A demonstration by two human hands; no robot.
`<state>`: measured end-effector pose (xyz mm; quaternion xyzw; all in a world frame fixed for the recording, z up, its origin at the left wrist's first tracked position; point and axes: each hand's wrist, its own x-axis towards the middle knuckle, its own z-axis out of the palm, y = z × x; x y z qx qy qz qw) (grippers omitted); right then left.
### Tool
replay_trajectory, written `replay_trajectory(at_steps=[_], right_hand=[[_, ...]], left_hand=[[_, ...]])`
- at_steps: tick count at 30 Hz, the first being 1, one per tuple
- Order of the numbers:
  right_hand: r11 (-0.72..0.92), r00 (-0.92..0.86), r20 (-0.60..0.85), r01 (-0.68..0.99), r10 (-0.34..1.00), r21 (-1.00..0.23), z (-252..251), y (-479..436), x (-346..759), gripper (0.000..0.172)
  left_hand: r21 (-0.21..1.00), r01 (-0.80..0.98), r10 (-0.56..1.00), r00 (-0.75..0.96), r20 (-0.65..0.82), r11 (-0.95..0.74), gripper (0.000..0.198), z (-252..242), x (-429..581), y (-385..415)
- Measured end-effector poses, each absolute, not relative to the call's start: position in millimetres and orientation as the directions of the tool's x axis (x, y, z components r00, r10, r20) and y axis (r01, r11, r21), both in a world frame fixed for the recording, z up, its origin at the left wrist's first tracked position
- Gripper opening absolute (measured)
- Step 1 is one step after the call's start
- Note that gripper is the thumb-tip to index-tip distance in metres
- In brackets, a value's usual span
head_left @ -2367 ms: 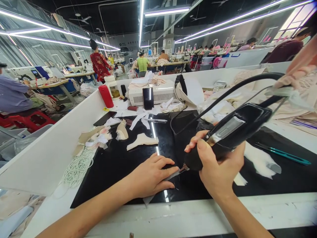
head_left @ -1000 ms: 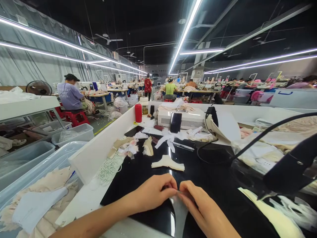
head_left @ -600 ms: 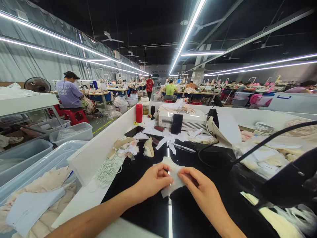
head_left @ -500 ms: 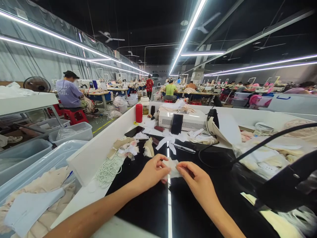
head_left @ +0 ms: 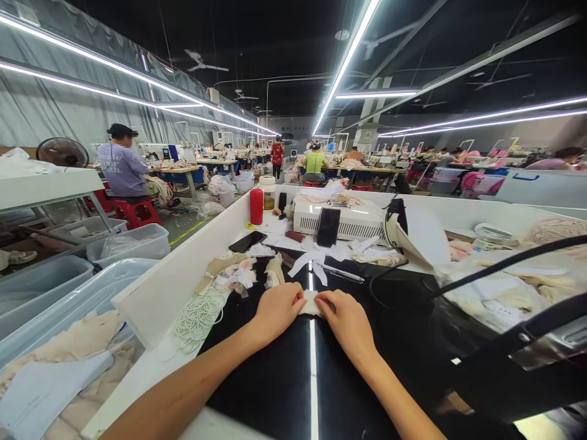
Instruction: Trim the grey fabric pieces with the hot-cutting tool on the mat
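Between my two hands is a small piece of pale fabric, low over the glossy black tabletop. My left hand pinches its left edge between thumb and fingers. At the right edge, my right hand pinches it the same way. Just beyond lie white paper strips and a pen. Beige fabric scraps sit past my left hand, and a coil of pale green cord lies farther left.
A white machine with a phone leaning on it stands at the back. A red container is left of it. A black cable arches over bagged fabric on the right. Plastic bins stand left; people sit at sewing tables beyond.
Both hands have drawn a little closer together. The fabric between them now appears lower, flatter and narrower. The dark object at the lower right has shifted in view.
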<state>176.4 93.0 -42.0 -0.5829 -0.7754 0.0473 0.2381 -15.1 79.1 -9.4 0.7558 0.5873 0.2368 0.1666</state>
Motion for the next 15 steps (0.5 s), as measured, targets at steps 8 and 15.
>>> replay_trajectory(at_steps=[8, 15], right_hand=[[0.352, -0.217, 0.405, 0.888, 0.888, -0.297, -43.4, 90.6, 171.5, 0.015], [0.538, -0.305, 0.550, 0.777, 0.777, -0.328, -15.8, 38.9, 183.2, 0.024]], left_hand=[[0.411, 0.872, 0.963, 0.220, 0.159, -0.267, 0.009, -13.7, -16.7, 78.0], [0.324, 0.889, 0.937, 0.253, 0.243, -0.324, 0.014, -3.8, -20.9, 75.2]])
